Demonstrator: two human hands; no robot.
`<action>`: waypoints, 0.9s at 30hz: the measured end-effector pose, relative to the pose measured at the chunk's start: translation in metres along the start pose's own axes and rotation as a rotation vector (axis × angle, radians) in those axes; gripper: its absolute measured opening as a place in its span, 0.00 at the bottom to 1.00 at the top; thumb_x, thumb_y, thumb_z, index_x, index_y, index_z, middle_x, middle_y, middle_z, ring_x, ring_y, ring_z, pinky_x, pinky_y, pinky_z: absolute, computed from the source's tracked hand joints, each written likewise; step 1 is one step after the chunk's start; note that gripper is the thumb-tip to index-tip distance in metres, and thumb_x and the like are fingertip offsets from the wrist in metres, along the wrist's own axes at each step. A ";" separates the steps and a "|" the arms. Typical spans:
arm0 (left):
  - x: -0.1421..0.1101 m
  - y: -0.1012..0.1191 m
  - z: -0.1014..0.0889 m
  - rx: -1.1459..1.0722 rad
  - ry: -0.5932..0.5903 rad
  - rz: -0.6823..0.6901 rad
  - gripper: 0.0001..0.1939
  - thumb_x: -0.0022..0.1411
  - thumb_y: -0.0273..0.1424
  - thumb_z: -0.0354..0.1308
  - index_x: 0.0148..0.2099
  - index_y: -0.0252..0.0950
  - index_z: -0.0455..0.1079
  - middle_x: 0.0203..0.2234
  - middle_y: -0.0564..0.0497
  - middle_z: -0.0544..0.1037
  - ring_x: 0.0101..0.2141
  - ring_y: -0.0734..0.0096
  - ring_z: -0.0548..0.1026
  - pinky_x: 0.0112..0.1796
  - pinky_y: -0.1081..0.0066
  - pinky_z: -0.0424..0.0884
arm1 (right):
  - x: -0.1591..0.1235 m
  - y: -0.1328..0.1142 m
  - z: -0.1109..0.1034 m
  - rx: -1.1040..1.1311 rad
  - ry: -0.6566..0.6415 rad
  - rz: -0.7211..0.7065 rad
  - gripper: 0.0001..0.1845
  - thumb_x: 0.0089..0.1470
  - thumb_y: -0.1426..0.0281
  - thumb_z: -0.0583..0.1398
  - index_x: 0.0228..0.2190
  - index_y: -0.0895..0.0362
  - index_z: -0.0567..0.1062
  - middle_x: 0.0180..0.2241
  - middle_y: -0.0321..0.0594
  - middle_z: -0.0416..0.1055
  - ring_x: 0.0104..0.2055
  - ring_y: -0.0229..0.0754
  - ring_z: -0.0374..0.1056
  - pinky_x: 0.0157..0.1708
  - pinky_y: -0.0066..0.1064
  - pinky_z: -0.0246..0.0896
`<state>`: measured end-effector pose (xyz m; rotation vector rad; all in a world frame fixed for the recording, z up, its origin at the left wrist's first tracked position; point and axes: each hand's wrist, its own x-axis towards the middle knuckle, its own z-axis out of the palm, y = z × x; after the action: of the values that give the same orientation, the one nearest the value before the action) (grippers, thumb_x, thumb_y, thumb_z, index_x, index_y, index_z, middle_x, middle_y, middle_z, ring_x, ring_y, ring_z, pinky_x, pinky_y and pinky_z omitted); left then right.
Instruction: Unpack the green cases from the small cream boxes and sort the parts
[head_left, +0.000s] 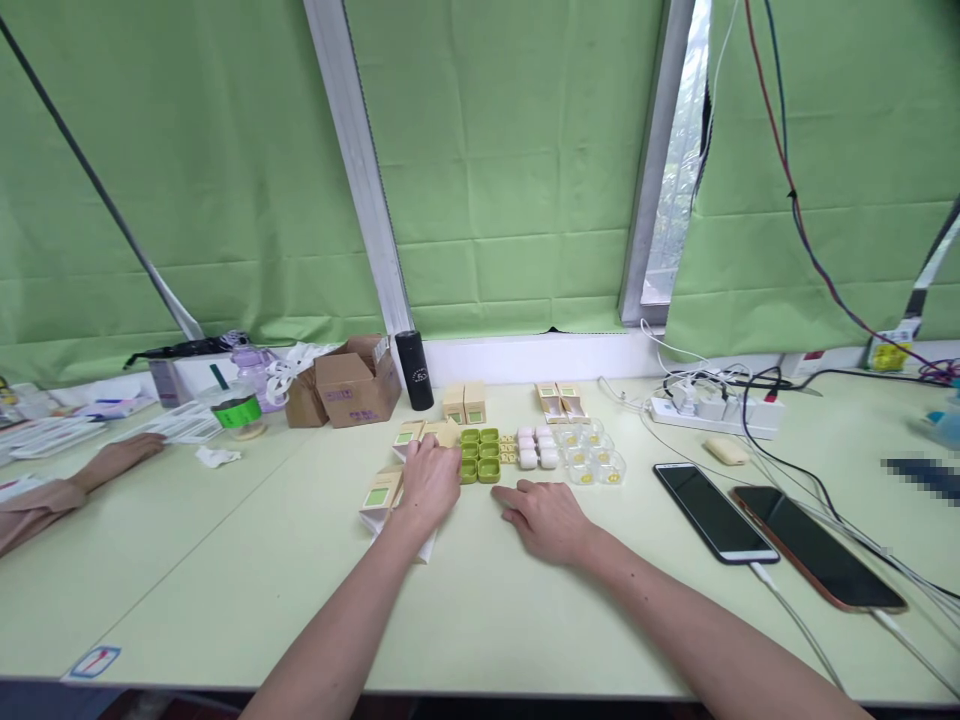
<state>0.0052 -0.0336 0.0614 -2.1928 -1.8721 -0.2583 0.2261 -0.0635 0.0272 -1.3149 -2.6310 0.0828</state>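
Note:
My left hand [430, 480] reaches over the small cream paper boxes [377, 495], its fingers bent down beside the block of olive-green square cups [480, 457]. What is under its fingertips is hidden. My right hand [547, 518] rests on the table just in front of the cups, index finger stretched out and nothing held. Right of the cups lie small yellow printed pieces [508, 450], then white-pink rounded pieces [528, 457] in rows, then clear round containers [577, 463] with yellow marks. Behind stand more cream boxes, one pair [465, 403] upright and another pair [562, 403] with openings.
Two phones [716, 512] on charging cables and a power strip [715, 413] lie to the right. A black cylinder [414, 370], an open cardboard box [358, 385] and a drink cup [238, 411] stand behind on the left. Another person's hand [124, 455] rests at far left.

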 end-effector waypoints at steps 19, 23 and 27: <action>0.116 -0.018 -0.001 -0.026 0.044 0.023 0.21 0.65 0.29 0.54 0.60 0.35 0.68 0.53 0.35 0.72 0.57 0.44 0.59 0.54 0.53 0.55 | -0.003 0.020 0.007 0.184 0.201 -0.054 0.10 0.60 0.75 0.56 0.39 0.55 0.78 0.35 0.38 0.79 0.34 0.41 0.70 0.32 0.31 0.46; 0.130 -0.021 0.018 -0.007 -0.015 0.051 0.21 0.62 0.26 0.56 0.57 0.34 0.70 0.53 0.33 0.72 0.57 0.43 0.59 0.55 0.51 0.55 | -0.005 0.021 0.004 0.182 0.151 -0.073 0.19 0.61 0.72 0.58 0.52 0.51 0.76 0.39 0.39 0.81 0.39 0.43 0.74 0.33 0.31 0.49; 0.134 -0.021 0.028 -0.013 -0.038 0.078 0.17 0.61 0.27 0.57 0.52 0.34 0.72 0.55 0.33 0.71 0.59 0.42 0.57 0.57 0.49 0.53 | -0.005 0.020 0.002 0.162 0.127 -0.073 0.14 0.62 0.71 0.57 0.46 0.52 0.79 0.38 0.39 0.81 0.37 0.43 0.74 0.33 0.31 0.49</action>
<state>0.0049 0.1046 0.0752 -2.2888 -1.8049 -0.2159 0.2443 -0.0558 0.0219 -1.1325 -2.5047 0.1909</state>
